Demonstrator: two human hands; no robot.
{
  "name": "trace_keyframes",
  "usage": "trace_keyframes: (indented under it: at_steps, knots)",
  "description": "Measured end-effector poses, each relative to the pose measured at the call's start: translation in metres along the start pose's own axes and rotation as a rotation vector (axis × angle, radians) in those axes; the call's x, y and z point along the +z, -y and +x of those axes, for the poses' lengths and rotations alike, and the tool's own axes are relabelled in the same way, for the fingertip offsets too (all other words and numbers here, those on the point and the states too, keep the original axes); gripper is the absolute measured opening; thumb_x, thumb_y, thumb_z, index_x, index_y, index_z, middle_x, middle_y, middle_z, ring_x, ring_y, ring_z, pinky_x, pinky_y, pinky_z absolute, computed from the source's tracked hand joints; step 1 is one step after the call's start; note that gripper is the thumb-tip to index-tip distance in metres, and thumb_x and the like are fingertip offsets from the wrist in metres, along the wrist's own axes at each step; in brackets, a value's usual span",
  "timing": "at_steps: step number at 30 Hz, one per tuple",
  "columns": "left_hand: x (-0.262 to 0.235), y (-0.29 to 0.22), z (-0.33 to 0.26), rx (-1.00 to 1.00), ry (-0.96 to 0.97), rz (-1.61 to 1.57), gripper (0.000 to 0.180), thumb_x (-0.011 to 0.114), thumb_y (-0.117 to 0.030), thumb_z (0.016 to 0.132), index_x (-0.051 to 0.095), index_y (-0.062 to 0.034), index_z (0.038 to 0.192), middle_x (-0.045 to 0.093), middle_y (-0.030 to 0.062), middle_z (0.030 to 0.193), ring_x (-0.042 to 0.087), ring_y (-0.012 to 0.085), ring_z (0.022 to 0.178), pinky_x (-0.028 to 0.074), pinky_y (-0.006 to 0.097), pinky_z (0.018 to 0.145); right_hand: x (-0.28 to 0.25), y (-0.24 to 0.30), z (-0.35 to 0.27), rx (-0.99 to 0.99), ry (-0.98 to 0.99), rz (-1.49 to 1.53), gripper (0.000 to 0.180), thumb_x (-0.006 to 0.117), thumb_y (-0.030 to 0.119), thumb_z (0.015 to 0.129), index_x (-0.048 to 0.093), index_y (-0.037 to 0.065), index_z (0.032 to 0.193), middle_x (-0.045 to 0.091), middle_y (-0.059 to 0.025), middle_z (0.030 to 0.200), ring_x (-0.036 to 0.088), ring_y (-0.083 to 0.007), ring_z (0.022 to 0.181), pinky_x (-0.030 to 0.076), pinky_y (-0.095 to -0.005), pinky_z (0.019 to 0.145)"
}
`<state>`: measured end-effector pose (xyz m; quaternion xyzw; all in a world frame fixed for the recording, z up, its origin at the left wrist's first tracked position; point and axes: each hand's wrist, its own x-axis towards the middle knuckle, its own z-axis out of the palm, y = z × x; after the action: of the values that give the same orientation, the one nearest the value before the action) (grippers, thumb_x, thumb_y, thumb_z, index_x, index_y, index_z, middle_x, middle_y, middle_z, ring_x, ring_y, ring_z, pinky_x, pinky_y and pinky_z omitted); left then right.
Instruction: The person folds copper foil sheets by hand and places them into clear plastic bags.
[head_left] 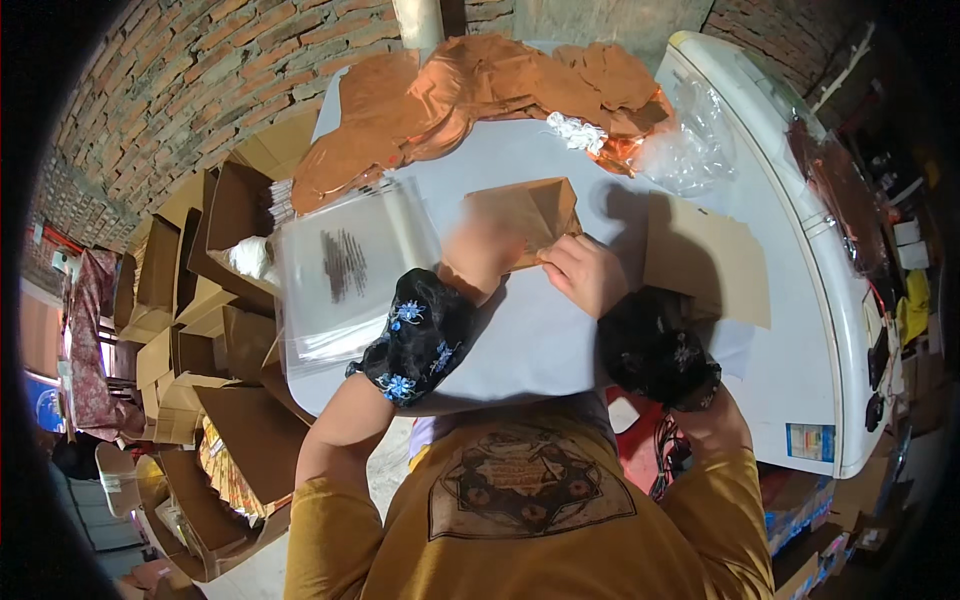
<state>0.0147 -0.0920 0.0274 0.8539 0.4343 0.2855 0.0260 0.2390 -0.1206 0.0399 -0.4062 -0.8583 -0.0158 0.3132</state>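
In front of me on the white table point(500, 360) lies a brown, slightly glossy folded sheet or flat packet point(530, 205); its exact kind is unclear. My right hand point(585, 272) is closed, thumb and fingers pinching the packet's near right corner. At the packet's near left side is my left hand point(480, 250), its fingers blurred. To the left is a stack of clear plastic sleeves point(340, 265) with dark streaks in its middle. A tan cardboard sheet point(705, 250) lies right of my right hand, partly in shadow.
Crumpled copper-coloured foil point(480, 85) spreads along the table's far edge, with silver foil point(577, 132) and clear plastic film point(690, 150) beside it. Open cardboard boxes point(235, 345) crowd the left. A white appliance-like body point(790, 200) bounds the right; a brick wall point(220, 80) stands behind.
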Motion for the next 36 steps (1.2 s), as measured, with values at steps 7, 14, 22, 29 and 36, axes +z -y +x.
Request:
trace_keyframes:
  at_steps: [7, 14, 22, 29, 36]
  knots:
    - [-0.002, 0.0, -0.008, 0.033, -0.006, 0.009, 0.03, 0.067, -0.011, 0.082, 0.071, -0.0198, 0.111, 0.06, 0.0042, 0.12, 0.054, 0.03, 0.111, 0.046, 0.041, 0.093, 0.004, 0.006, 0.002, 0.111, -0.056, 0.011, 0.02, 0.075, 0.01, 0.079, 0.071, 0.011, 0.099, 0.063, -0.0029, 0.092, 0.064, -0.0231, 0.083, 0.054, -0.0348, 0.069]
    - [0.002, 0.001, -0.006, -0.04, 0.01, -0.08, 0.027, 0.067, -0.01, 0.081, 0.073, -0.0199, 0.105, 0.058, 0.0021, 0.12, 0.053, 0.0277, 0.115, 0.046, 0.041, 0.095, 0.005, 0.004, 0.004, -0.02, -0.018, -0.057, 0.021, 0.075, 0.01, 0.08, 0.071, 0.011, 0.101, 0.061, -0.0008, 0.087, 0.062, -0.0195, 0.081, 0.054, -0.0323, 0.068]
    - [0.01, 0.021, 0.009, 0.022, -0.002, -0.116, 0.027, 0.067, -0.007, 0.075, 0.073, -0.0189, 0.099, 0.057, 0.0051, 0.112, 0.048, 0.0358, 0.103, 0.047, 0.042, 0.09, 0.009, 0.001, 0.007, -0.115, -0.06, -0.133, 0.007, 0.072, 0.012, 0.083, 0.07, 0.011, 0.09, 0.059, -0.0004, 0.085, 0.058, -0.0193, 0.077, 0.052, -0.0327, 0.068]
    - [0.013, 0.049, 0.03, -0.397, 0.031, 0.04, 0.043, 0.061, -0.023, 0.089, 0.059, -0.0127, 0.13, 0.057, 0.0163, 0.115, 0.05, 0.0405, 0.105, 0.042, 0.049, 0.095, 0.003, 0.003, 0.01, -0.114, -0.059, -0.129, 0.009, 0.073, 0.011, 0.083, 0.071, 0.01, 0.091, 0.064, -0.0002, 0.092, 0.061, -0.0204, 0.085, 0.051, -0.0344, 0.076]
    - [0.032, 0.107, 0.045, -0.688, 0.118, -0.191, 0.043, 0.071, -0.038, 0.085, 0.069, -0.0035, 0.112, 0.072, 0.0214, 0.096, 0.07, 0.0319, 0.089, 0.054, 0.04, 0.082, 0.011, 0.013, 0.012, -0.064, -0.027, -0.014, 0.014, 0.073, 0.008, 0.081, 0.071, 0.01, 0.095, 0.066, 0.0007, 0.101, 0.064, -0.0199, 0.091, 0.055, -0.032, 0.076]
